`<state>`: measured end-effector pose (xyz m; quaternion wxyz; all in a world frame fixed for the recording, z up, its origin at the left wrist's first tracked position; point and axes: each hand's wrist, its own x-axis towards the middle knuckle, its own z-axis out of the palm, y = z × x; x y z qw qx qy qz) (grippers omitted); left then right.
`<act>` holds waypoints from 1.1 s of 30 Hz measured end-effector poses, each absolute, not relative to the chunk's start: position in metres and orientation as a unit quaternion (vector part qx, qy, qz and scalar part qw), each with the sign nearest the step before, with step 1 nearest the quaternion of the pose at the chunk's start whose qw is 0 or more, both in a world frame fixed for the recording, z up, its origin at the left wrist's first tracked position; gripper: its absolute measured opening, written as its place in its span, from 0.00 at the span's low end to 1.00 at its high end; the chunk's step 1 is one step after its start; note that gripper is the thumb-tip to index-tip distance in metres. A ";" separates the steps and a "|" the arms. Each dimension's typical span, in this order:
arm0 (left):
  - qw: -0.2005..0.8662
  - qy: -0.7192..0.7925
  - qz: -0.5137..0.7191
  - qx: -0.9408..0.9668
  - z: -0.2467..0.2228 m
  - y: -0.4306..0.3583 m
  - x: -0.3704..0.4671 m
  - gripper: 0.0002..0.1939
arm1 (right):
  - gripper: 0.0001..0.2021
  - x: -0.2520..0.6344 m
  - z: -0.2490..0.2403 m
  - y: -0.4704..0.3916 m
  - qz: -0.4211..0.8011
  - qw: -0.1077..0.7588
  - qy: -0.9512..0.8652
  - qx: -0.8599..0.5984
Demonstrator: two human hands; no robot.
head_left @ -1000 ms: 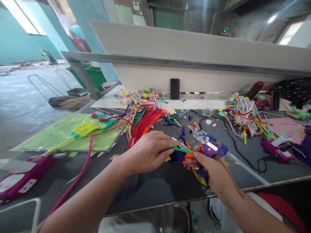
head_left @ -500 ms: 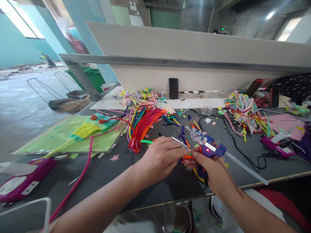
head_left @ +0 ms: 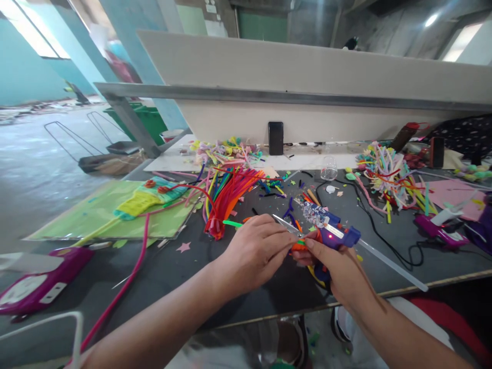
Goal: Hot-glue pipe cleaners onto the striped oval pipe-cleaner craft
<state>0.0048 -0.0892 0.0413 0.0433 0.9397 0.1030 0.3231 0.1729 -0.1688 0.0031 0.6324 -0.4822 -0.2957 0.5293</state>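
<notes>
My left hand (head_left: 258,248) is closed, palm down, over a bright green pipe cleaner (head_left: 232,224). One end sticks out to the left, and a bit of green shows by my right fingertips. Closed too, my right hand (head_left: 325,254) meets my left fingertips. From it a pair of scissors (head_left: 286,224) points up and left, blades slightly apart; its handles are mostly hidden by my fingers. Something orange (head_left: 298,247) shows under the blades, too covered to make out. Just behind my right hand lies a blue glue gun (head_left: 332,234) with a lit red light and a clear glue stick (head_left: 392,265).
A bundle of red and rainbow pipe cleaners (head_left: 230,197) lies left of centre. A yellow-and-blue fuzzy craft piece (head_left: 151,197) rests on a green sheet (head_left: 77,218). Magenta power strips (head_left: 38,282) lie left and right. A phone (head_left: 275,138) leans at the back, beside a clear cup (head_left: 328,169).
The scissor blades look slightly wider apart than before. My hands keep nearly the same place and hold; the whole view has shifted slightly.
</notes>
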 end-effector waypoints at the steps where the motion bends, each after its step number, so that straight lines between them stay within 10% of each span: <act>1: 0.039 0.102 0.325 0.939 0.041 -0.090 0.005 0.10 | 0.13 0.173 0.002 -0.169 0.528 0.631 -0.299 -0.483; 33: 0.082 0.091 0.277 0.953 0.032 -0.072 -0.002 0.16 | 0.12 0.176 0.009 -0.161 0.516 0.626 -0.308 -0.498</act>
